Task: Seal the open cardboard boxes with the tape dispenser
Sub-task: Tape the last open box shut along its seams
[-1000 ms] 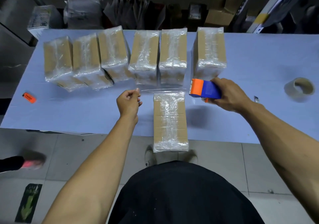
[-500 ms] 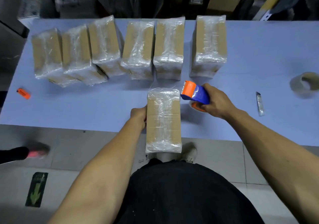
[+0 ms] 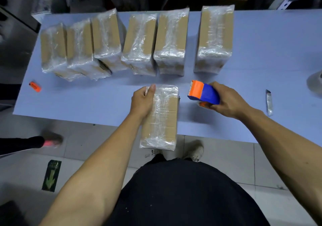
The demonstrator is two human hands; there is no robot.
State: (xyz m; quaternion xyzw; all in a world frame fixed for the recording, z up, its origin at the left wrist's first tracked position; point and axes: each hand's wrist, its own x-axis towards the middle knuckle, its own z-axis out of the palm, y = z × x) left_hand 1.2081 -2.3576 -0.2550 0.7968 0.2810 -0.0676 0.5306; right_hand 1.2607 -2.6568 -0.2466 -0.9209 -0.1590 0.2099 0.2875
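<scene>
You will find no legible text, brand or number in this view. The orange tag (image 3: 35,86) on the table (image 3: 261,51) carries dark print, too blurred to read. The floor sticker (image 3: 51,175) shows a downward-pointing arrow sign; the characters above the arrow cannot be read.

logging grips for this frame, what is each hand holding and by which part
Right hand grips the blue-and-orange tape dispenser by its rear handle. Left hand holds the near tape-wrapped cardboard box at its far-left corner.
</scene>
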